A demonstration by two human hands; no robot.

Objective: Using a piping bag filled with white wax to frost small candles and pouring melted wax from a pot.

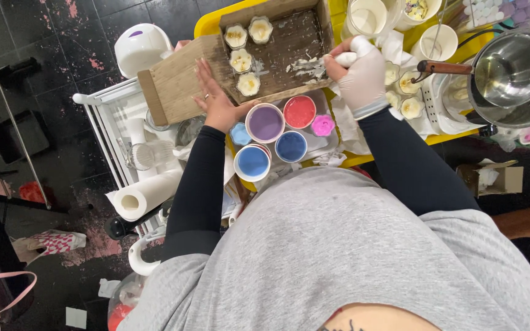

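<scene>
Wooden tray [289, 43] at 12 o'clock of the view, tilted, resting on a yellow table [207, 24]. Left hand [216, 98] bare, fingers spread flat, palm pressed on the tray's near left edge, a ring on one finger. Right hand [360, 73] in a white glove, fingers curled tight around a small scraper [314, 64], its tip touching the tray floor amid white wax smears. Four small flower-shaped candles [243, 58] standing inside the tray at its left end, at 11 o'clock from the left hand's fingertips.

Just below the tray, at 6 o'clock from it, a cluster of paint cups [271, 138]: purple, red, pink and blue. More flower candles [403, 92] at 3 o'clock from the gloved hand, on white paper. Steel pot [513, 70] with a wooden handle at 3 o'clock, well apart from the tray. Paper towel roll [139, 197] at 8 o'clock, on a white rack [102, 113]. White dome-shaped appliance [141, 48] at 10 o'clock.
</scene>
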